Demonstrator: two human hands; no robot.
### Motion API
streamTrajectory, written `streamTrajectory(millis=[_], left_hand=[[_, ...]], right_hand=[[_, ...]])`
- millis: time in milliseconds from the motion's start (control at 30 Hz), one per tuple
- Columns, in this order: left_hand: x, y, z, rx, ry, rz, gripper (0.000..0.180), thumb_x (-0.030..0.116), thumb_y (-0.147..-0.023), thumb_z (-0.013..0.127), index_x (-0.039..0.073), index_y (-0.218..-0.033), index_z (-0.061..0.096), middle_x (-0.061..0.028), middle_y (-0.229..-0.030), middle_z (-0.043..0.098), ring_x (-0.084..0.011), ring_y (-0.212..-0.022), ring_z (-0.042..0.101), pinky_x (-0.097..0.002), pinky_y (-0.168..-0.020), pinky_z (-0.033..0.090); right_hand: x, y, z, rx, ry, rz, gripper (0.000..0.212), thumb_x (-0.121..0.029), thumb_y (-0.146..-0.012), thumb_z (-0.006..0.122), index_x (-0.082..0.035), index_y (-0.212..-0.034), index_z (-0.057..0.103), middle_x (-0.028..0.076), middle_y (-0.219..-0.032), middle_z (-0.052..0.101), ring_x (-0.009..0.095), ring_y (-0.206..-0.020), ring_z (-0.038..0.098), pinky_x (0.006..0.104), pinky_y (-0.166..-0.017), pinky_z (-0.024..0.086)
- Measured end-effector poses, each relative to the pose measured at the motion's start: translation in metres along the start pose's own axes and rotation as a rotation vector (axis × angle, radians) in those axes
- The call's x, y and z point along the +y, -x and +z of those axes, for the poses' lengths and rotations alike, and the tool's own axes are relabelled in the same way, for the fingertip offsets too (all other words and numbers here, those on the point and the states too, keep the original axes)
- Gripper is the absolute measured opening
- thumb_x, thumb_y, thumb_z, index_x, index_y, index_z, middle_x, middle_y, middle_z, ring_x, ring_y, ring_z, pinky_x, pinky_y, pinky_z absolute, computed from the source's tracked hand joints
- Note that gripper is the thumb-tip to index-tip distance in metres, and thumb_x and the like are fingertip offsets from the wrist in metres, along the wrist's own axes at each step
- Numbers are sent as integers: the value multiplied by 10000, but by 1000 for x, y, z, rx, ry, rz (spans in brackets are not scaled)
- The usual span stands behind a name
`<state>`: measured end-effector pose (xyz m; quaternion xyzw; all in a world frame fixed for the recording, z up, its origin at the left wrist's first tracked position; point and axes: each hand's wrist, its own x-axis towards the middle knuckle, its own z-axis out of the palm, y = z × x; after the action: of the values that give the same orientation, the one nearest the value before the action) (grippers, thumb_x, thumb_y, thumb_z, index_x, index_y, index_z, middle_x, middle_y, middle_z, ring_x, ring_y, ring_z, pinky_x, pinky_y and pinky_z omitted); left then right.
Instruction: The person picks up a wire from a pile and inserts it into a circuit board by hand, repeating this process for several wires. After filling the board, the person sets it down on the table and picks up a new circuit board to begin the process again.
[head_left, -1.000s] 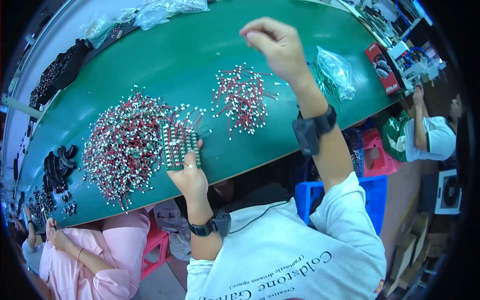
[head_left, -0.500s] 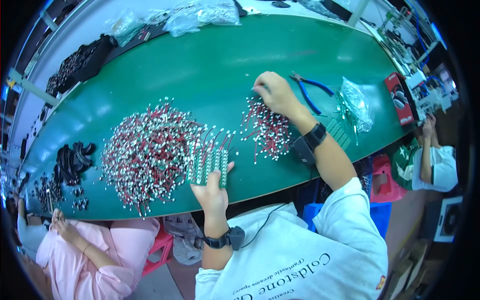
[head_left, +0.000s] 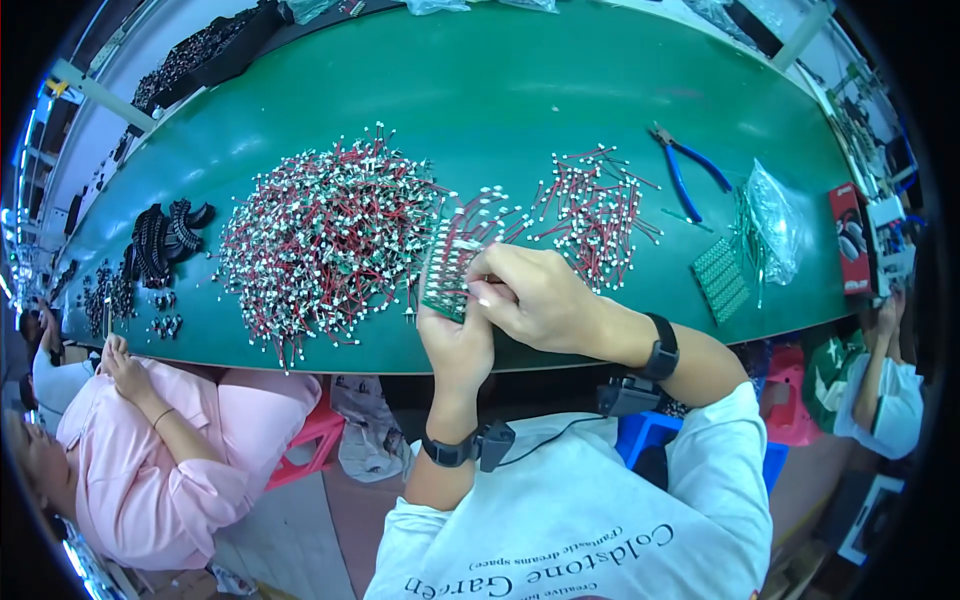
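My left hand (head_left: 456,348) grips the lower edge of a green circuit board panel (head_left: 440,282), tilted up at the table's near edge. Red wires with white connectors stick out from the panel's far side. Over the panel's right part, my right hand (head_left: 545,300) is closed in a pinch, with a short red wire (head_left: 456,293) at its fingertips. The fingers partly cover the wire's end. To the left lies a large heap of red wires with white connectors (head_left: 320,240). A smaller, looser heap of the same wires (head_left: 600,225) is spread beyond my right hand.
Blue-handled cutting pliers (head_left: 682,180), another green board panel (head_left: 720,280), a clear plastic bag (head_left: 776,225) and a red box (head_left: 848,240) lie to the right. Black parts (head_left: 155,245) sit far left. A person in pink (head_left: 165,450) sits at my left, another person (head_left: 885,385) at far right.
My right hand has come from the smaller wire heap to the panel in my left hand, bringing a red wire. The whole view has shifted, showing more of the near side.
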<state>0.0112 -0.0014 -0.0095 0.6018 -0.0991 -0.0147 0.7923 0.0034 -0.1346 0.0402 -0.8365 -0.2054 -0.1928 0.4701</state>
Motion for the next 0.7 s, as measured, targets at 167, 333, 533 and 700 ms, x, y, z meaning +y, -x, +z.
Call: streamTrajectory(millis=[167, 333, 533, 700], left_hand=[[-4, 2, 1, -45, 29, -3, 568, 55, -952, 614, -36, -1450, 357, -87, -1159, 631, -118, -993, 613, -264, -866, 511], [-4, 1, 4, -34, 14, 13, 561, 70, -959, 611, -39, -1447, 356, -95, -1175, 628, -129, -1030, 609, -274, -899, 502], [1, 1, 10, 28, 76, 67, 244, 113, -951, 624, -48, -1135, 614, -86, -1084, 659, -133, -964, 623, -299, -844, 507], [8, 5, 13, 23, -148, 96, 341, 78, -953, 592, -57, -1261, 538, -98, -1117, 641, -142, -996, 605, -279, -873, 480]], right_hand=[[-2, 1, 1, -72, -163, 135, 150, -45, -846, 609, 25, -942, 518, 190, -770, 618, 355, -699, 647, 413, -615, 512], [3, 5, 8, -19, -204, 186, 159, -39, -844, 615, 36, -917, 496, 194, -768, 628, 353, -668, 655, 400, -589, 516], [3, 2, 10, 14, -137, 112, 183, -12, -816, 677, 45, -921, 538, 157, -736, 628, 258, -605, 669, 325, -539, 523], [-6, 8, 8, 43, 162, -63, 210, -7, -746, 702, 45, -878, 547, 152, -725, 609, 287, -572, 640, 346, -495, 509]])
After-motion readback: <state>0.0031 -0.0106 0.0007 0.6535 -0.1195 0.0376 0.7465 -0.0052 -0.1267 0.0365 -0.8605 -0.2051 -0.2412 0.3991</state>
